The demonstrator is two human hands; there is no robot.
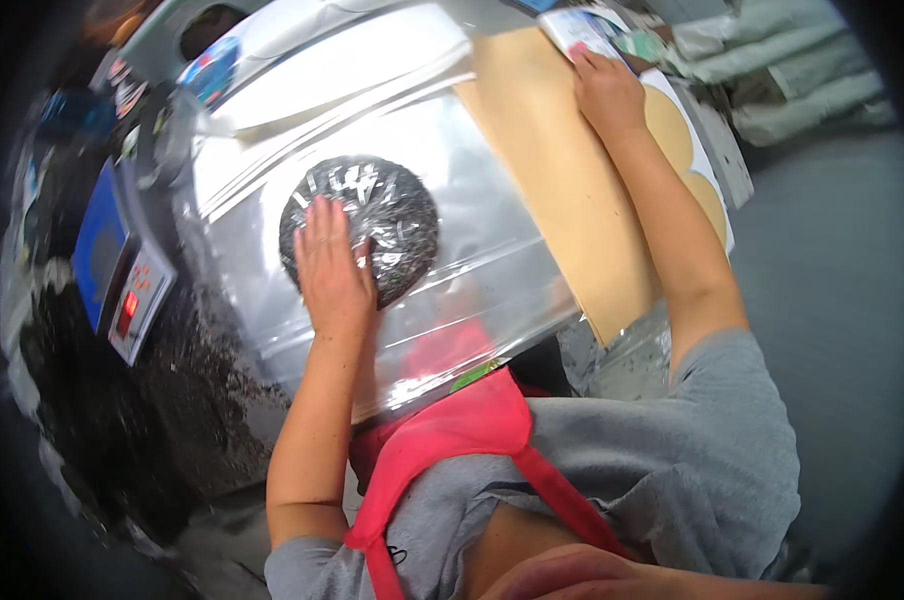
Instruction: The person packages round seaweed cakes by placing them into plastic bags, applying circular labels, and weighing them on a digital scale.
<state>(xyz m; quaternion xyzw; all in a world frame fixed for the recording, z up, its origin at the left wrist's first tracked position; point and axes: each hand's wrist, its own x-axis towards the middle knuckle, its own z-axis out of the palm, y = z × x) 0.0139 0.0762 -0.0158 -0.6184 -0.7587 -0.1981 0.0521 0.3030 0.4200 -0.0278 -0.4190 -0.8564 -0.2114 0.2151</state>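
My left hand (332,262) lies flat, thumb spread, on a round, dark disc (403,232) in clear, shiny plastic; the disc looks like pressed dried seaweed. Beneath the disc are clear plastic bags or sheets (489,262). To their right lies tan kraft paper or a paper bag (564,187). My right hand (609,90) reaches over the paper's far right part, its fingertips at a printed plastic packet or sheet (583,30). Whether those fingers pinch it cannot be told. White sheets with round tan shapes (666,127) show beside the right forearm.
A scale with a blue top (99,240) and a lit red display stands at the left. Dark loose flakes (197,375) lie near it. A grey-green container (159,45) is at the far left, and pale plastic sacks (782,67) are at the far right.
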